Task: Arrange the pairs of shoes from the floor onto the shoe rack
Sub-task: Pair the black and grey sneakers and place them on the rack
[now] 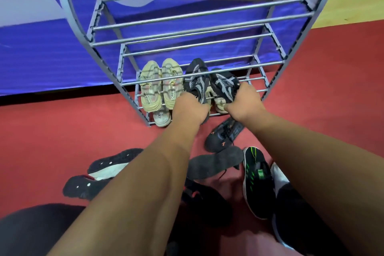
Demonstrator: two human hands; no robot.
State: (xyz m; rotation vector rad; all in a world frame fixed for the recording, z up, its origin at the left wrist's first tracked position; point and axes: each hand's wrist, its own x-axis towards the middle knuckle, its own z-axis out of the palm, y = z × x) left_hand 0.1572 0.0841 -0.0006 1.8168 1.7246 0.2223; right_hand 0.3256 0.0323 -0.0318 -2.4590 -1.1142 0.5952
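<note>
— On the low shelf of the shoe rack [199, 43], what was each hand doing?

— Each hand had a shoe of the dark grey pair. The left hand [190, 110] was clamped on the heel of the left grey shoe [196, 81], and the right hand [244, 103] was closed on the heel of the right grey shoe [223, 87]. Both shoes pointed toe-first toward the back, partly under the shelf bar above.

— Where did they sit against the others?

— Just beside the beige pair [161, 85], which already lay flat on the same shelf to the left. A pale shoe [220, 104] showed under them, on the shelf below.

— How was the step best done?

— Probably by pushing both heels in evenly, so the soles rested across two bars and the toes cleared the bar above. The right shoe looked tilted, so it likely wanted levelling before either grip let go.

— And the rest?

— Several shoes lay loose on the red floor [62, 131]: a black and orange shoe [222, 135], a black and green shoe [256, 181], and black shoes [99, 174] on their sides.
</note>
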